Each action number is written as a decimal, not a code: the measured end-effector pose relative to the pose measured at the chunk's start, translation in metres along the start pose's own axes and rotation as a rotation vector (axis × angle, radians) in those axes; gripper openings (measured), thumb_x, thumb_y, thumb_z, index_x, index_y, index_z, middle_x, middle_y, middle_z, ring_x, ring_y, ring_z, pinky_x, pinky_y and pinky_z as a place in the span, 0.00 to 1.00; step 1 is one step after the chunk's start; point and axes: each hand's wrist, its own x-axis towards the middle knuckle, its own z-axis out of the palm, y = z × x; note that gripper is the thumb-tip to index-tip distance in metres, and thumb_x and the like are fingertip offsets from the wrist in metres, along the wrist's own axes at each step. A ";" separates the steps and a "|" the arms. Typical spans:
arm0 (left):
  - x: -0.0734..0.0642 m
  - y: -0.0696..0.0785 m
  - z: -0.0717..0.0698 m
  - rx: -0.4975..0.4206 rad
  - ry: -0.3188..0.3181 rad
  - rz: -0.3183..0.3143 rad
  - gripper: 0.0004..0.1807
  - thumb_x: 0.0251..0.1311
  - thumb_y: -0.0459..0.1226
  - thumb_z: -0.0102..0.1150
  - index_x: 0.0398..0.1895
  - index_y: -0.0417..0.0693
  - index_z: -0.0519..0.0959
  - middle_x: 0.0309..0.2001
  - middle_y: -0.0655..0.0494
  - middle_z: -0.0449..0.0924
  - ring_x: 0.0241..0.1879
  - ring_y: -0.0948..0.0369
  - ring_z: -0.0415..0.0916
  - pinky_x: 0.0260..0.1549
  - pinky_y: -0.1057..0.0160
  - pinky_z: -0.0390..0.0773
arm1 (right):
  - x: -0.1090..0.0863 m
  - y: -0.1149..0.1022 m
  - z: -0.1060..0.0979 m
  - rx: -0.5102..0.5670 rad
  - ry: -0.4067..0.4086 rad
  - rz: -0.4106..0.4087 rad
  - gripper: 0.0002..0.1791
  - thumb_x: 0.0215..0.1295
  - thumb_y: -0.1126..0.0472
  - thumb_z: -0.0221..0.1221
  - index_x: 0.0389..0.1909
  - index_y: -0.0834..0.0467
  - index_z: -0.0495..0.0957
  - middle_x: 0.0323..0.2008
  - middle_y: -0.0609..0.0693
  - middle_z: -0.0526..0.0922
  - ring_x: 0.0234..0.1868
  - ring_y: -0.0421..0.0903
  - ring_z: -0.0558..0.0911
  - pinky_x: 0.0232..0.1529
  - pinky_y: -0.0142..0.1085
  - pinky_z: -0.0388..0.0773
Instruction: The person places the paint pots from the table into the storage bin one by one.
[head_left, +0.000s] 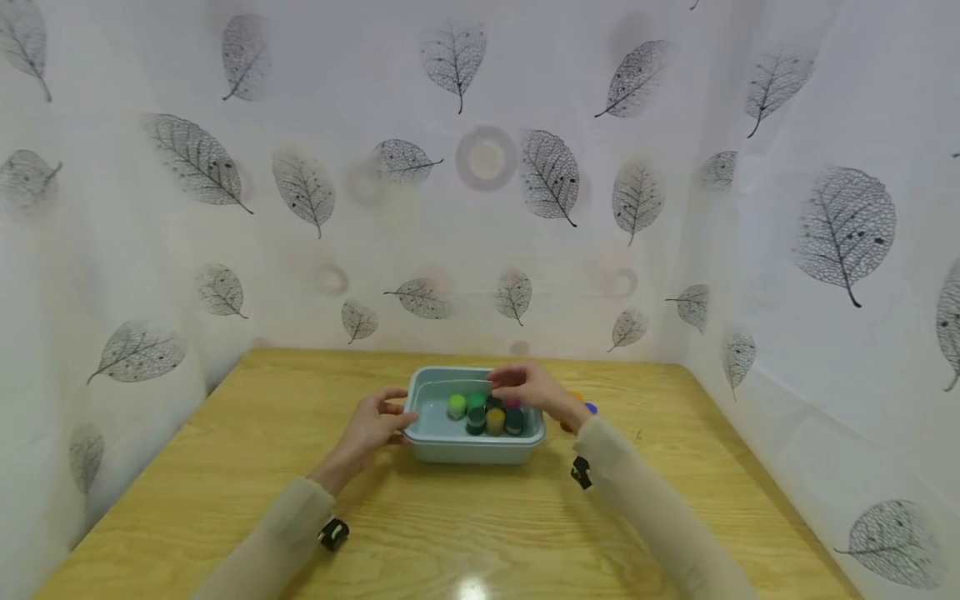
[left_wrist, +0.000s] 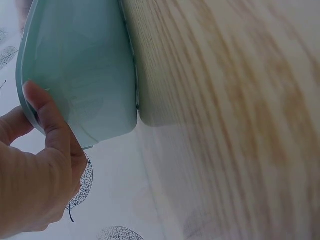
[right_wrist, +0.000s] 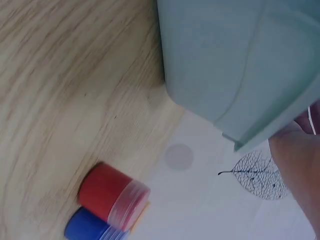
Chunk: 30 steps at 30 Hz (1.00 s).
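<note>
A pale blue-green plastic box (head_left: 471, 452) stands on the table, with several small coloured jars inside, among them a bright green jar (head_left: 457, 407) and a yellow-brown jar (head_left: 495, 422). My left hand (head_left: 378, 421) grips the rim at the box's left end, thumb and fingers on either side of it in the left wrist view. Over the box's right half, my right hand (head_left: 534, 390) reaches in with bent fingers close above a dark jar (head_left: 493, 402); nothing shows between fingers and thumb. In the right wrist view the box wall hides those fingertips.
Right of the box, behind my right wrist, are more jars: a red jar (right_wrist: 112, 192) lying beside a blue jar (right_wrist: 89, 225), and an orange jar (head_left: 576, 396). A leaf-printed curtain (head_left: 480, 250) rises around the wooden table (head_left: 420, 533) at the back and sides.
</note>
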 end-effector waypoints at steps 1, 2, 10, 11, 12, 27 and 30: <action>0.000 0.000 0.000 0.001 0.000 -0.001 0.29 0.61 0.28 0.63 0.66 0.37 0.68 0.47 0.40 0.73 0.31 0.55 0.80 0.29 0.61 0.86 | -0.002 0.001 -0.003 0.011 0.007 0.010 0.23 0.65 0.63 0.63 0.59 0.66 0.74 0.57 0.65 0.79 0.49 0.44 0.82 0.54 0.44 0.82; 0.000 0.001 0.000 0.002 -0.001 -0.002 0.29 0.61 0.28 0.63 0.66 0.37 0.67 0.47 0.40 0.73 0.32 0.55 0.80 0.29 0.61 0.86 | -0.003 0.002 -0.006 0.020 0.017 0.023 0.24 0.64 0.62 0.64 0.60 0.65 0.74 0.57 0.64 0.79 0.50 0.44 0.82 0.55 0.45 0.81; 0.001 -0.001 0.001 0.001 0.002 0.001 0.29 0.60 0.28 0.63 0.66 0.37 0.68 0.47 0.39 0.74 0.32 0.54 0.81 0.29 0.61 0.86 | -0.014 0.011 -0.027 0.038 0.074 0.006 0.26 0.64 0.59 0.64 0.59 0.68 0.74 0.54 0.65 0.81 0.49 0.62 0.80 0.37 0.34 0.80; 0.001 -0.002 0.001 0.000 0.003 0.003 0.29 0.60 0.28 0.63 0.65 0.37 0.68 0.47 0.39 0.74 0.32 0.54 0.81 0.29 0.61 0.86 | -0.015 0.012 -0.029 0.041 0.075 0.009 0.26 0.64 0.59 0.64 0.59 0.68 0.74 0.53 0.65 0.81 0.49 0.63 0.80 0.37 0.34 0.80; 0.001 -0.002 0.001 -0.001 0.005 0.005 0.29 0.60 0.27 0.63 0.65 0.37 0.68 0.47 0.39 0.74 0.32 0.54 0.81 0.29 0.61 0.86 | -0.017 0.013 -0.031 0.040 0.076 0.010 0.25 0.64 0.60 0.64 0.59 0.68 0.74 0.53 0.65 0.81 0.49 0.62 0.80 0.38 0.36 0.81; 0.000 0.001 -0.001 0.002 -0.006 0.015 0.28 0.60 0.27 0.63 0.64 0.35 0.68 0.44 0.42 0.74 0.30 0.55 0.80 0.31 0.56 0.87 | -0.039 0.029 -0.060 0.004 0.058 0.018 0.22 0.67 0.59 0.62 0.57 0.68 0.75 0.55 0.65 0.80 0.47 0.48 0.82 0.52 0.55 0.80; -0.001 0.002 0.000 0.002 -0.004 0.013 0.28 0.60 0.28 0.63 0.64 0.36 0.69 0.45 0.42 0.74 0.30 0.56 0.80 0.31 0.56 0.87 | -0.045 0.033 -0.067 0.005 0.075 0.050 0.23 0.68 0.60 0.61 0.58 0.70 0.73 0.57 0.67 0.77 0.46 0.48 0.81 0.53 0.53 0.80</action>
